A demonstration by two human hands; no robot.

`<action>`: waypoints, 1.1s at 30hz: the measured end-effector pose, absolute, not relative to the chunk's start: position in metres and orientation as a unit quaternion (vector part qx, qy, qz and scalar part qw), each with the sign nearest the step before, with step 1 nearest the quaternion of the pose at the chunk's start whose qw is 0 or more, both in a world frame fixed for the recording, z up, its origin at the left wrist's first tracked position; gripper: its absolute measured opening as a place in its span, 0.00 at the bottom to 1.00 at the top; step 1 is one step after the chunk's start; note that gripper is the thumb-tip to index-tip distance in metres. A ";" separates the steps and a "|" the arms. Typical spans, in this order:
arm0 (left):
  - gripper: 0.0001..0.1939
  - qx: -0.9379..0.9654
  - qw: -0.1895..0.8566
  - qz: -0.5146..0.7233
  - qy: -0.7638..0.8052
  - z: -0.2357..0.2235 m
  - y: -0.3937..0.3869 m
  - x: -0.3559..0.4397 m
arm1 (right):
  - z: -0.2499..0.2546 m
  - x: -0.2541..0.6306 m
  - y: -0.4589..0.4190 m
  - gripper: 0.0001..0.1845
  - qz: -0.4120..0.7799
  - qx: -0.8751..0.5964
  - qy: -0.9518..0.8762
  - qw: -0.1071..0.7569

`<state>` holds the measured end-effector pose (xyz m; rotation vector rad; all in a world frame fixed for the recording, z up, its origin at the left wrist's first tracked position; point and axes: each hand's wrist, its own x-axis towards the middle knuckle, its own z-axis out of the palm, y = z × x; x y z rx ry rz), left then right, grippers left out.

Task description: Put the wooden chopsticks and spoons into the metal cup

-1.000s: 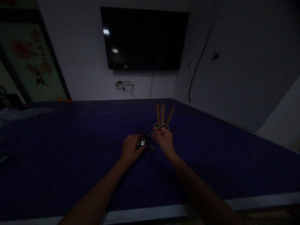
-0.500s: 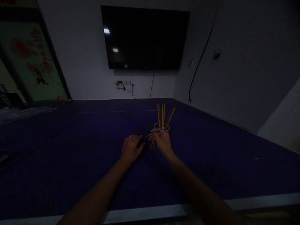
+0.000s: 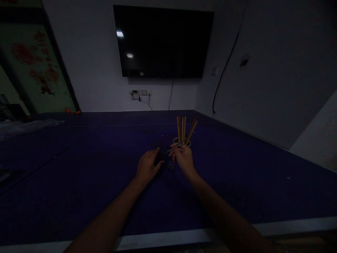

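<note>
My right hand (image 3: 183,159) is closed around the handle of a metal spoon (image 3: 172,149), which points left toward my left hand (image 3: 146,166). My left hand's fingers are curled around the spoon's bowl end, with something dark under them that I cannot make out. Just behind my right hand stands a small metal cup (image 3: 181,141) with several wooden chopsticks (image 3: 184,129) upright in it. Another small metal piece (image 3: 171,166) lies on the dark blue surface (image 3: 79,168) between my hands.
A large black screen (image 3: 163,40) hangs on the white wall ahead, with sockets (image 3: 139,93) and cables below it. A wall runs along the right side. A white edge (image 3: 158,240) borders the surface nearest me. Crumpled plastic (image 3: 23,125) lies far left.
The spoon's shiny bowl, plainly seen a second ago, is now covered by my left hand's fingers. My right hand has shifted slightly with the handle.
</note>
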<state>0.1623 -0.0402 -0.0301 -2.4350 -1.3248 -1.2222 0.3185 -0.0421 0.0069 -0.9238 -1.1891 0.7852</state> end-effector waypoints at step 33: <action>0.13 -0.783 0.074 -0.446 -0.428 -0.028 -0.040 0.158 | 0.014 0.321 -0.045 0.14 0.381 -0.372 -0.479 0.698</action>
